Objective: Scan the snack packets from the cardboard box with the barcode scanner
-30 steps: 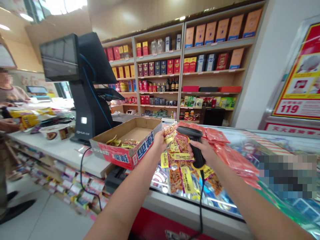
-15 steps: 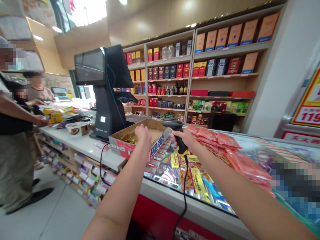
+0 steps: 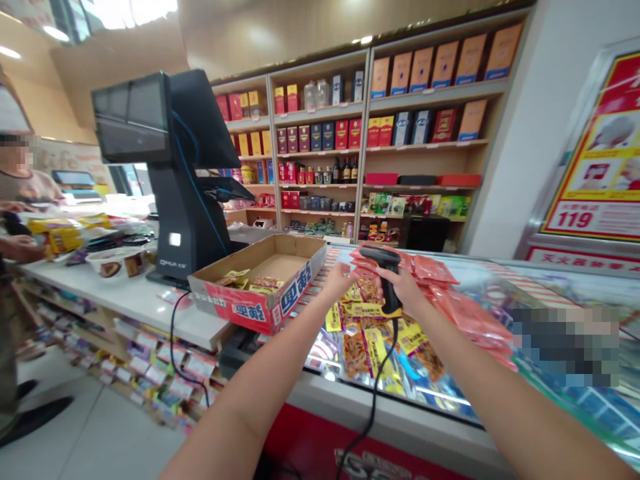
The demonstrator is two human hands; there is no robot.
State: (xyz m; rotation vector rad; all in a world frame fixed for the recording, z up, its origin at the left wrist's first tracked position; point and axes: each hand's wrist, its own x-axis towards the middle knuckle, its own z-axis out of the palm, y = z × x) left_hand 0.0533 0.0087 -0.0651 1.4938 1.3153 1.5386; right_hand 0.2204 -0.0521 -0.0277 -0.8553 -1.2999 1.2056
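Our right hand (image 3: 401,291) was closed firmly round the black grip of a corded handheld barcode scanner (image 3: 389,287), with its nose tipped up and pointing left. Our left hand (image 3: 341,280) was open, its fingers loosely spread just left of the scanner. It appeared empty, though we could not tell whether it touched the packets below. Both forearms rose from the bottom of the frame and angled inward, with the wrists slightly bent. A grip like ours seemed right for keeping the scanner steady, with the free hand close by to present a packet and the black cable (image 3: 374,393) hanging clear.

Yellow snack packets (image 3: 357,350) lay on the glass-topped counter (image 3: 400,420) beneath our hands, with orange-pink packets (image 3: 453,300) to the right. Left of our hands sat a red-printed cardboard tray (image 3: 263,310) holding a few small packets (image 3: 235,280). Beyond it, a black point-of-sale terminal (image 3: 175,173) stood on a white counter (image 3: 125,303). Wooden shelves of boxed goods (image 3: 425,143) filled the upper middle, and another person (image 3: 15,187) stood at the far left.
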